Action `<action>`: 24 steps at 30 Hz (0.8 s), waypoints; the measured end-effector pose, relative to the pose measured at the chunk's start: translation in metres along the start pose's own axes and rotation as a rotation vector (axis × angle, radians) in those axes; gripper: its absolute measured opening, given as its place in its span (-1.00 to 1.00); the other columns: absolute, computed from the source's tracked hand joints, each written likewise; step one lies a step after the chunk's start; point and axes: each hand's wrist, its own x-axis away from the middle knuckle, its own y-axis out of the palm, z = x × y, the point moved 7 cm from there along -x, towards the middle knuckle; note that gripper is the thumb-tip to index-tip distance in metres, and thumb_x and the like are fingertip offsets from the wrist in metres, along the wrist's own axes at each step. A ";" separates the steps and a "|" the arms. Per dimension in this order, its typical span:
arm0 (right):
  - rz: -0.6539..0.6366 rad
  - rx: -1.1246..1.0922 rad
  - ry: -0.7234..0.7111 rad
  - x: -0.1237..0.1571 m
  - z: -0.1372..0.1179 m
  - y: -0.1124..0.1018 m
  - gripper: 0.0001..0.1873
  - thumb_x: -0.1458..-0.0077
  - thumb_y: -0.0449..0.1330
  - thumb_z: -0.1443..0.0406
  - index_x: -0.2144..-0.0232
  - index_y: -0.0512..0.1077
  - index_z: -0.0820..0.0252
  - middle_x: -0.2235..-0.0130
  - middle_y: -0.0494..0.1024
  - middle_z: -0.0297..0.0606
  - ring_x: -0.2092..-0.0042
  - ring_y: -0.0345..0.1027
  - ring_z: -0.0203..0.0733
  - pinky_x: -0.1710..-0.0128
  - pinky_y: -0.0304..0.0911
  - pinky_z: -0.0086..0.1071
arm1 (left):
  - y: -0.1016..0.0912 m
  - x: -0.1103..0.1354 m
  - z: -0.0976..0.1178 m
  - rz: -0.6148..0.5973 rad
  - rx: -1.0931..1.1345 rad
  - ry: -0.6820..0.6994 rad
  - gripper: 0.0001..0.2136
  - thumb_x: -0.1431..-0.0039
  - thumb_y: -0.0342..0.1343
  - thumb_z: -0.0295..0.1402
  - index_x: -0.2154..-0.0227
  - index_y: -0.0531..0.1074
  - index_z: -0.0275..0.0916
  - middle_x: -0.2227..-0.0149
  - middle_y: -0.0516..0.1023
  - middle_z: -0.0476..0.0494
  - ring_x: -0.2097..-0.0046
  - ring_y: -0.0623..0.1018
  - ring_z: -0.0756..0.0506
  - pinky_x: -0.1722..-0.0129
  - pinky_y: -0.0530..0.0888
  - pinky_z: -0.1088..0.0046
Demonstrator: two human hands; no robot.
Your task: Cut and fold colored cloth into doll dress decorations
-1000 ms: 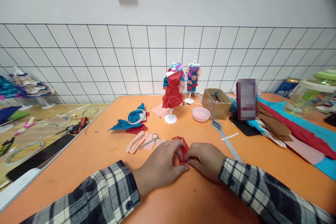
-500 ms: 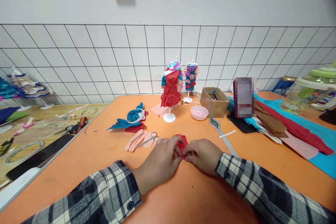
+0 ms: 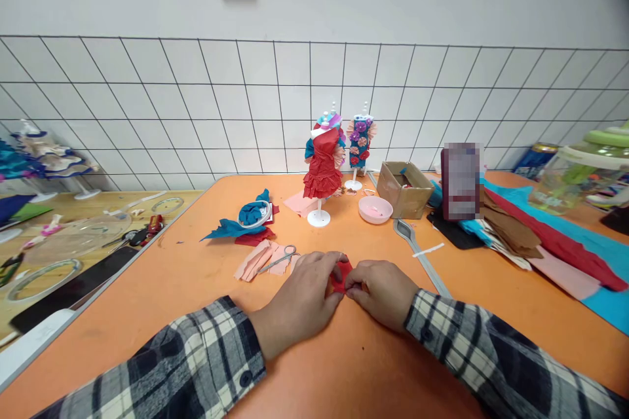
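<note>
Indoors; orange tabletop (image 3: 314,366); white tiled wall (image 3: 196,108) behind; left hand (image 3: 307,291), right hand (image 3: 386,289) both pinching red piece (image 3: 343,275)

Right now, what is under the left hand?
Part of a red piece shows beneath the fingers of the left hand; they cover some of it. Anything under the palm is hidden.

**Small, bright red piece of thin sheet material (image 3: 343,275) pinched at its near edge**

The piece is plain red, and cloth or paper cannot be told apart here. It sits low over the smooth orange table (image 3: 314,366), between the left grip (image 3: 305,291) and the right grip (image 3: 383,291). Its near right edge is pinched in the right fingertips; the left fingers cover its left side, hiding its full outline. Its far edge points away from the person.
</note>
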 end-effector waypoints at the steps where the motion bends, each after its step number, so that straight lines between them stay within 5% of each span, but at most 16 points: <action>1: 0.010 0.011 -0.001 0.000 0.000 0.000 -0.87 -0.06 0.17 0.34 0.40 0.54 0.10 0.35 0.52 -0.29 0.31 0.38 -0.23 0.30 0.15 -0.41 | 0.000 0.000 0.000 0.005 -0.020 -0.001 -0.62 -0.07 0.12 -0.47 0.03 0.28 -0.14 0.15 0.50 -0.13 0.07 0.42 -0.20 0.07 0.31 0.21; 9: -0.004 0.151 -0.101 0.000 -0.009 -0.004 -0.82 -0.13 0.13 0.31 0.39 0.55 0.10 0.33 0.54 -0.26 0.25 0.36 -0.18 0.29 0.12 -0.37 | -0.003 0.001 0.012 -0.002 -0.179 0.081 -0.70 -0.10 0.09 -0.45 0.08 0.29 -0.16 0.14 0.50 -0.13 0.09 0.43 -0.19 0.03 0.18 0.18; 16: -0.039 0.198 -0.021 0.000 -0.005 -0.006 -0.86 -0.12 0.15 0.26 0.37 0.53 0.05 0.36 0.56 -0.30 0.33 0.38 -0.20 0.43 0.01 -0.39 | 0.002 -0.001 0.010 -0.056 -0.207 0.068 -0.68 -0.16 0.01 -0.47 0.02 0.22 -0.18 0.26 0.53 -0.12 0.20 0.48 -0.18 0.13 0.17 0.21; 24: -0.054 0.162 -0.014 0.000 -0.004 -0.005 -0.79 -0.15 0.09 0.28 0.35 0.55 0.05 0.31 0.55 -0.28 0.28 0.39 -0.21 0.37 0.05 -0.40 | 0.001 0.000 0.009 -0.031 -0.165 0.042 -0.61 -0.11 0.06 -0.50 -0.01 0.22 -0.13 0.09 0.50 -0.13 0.07 0.43 -0.20 0.10 0.20 0.22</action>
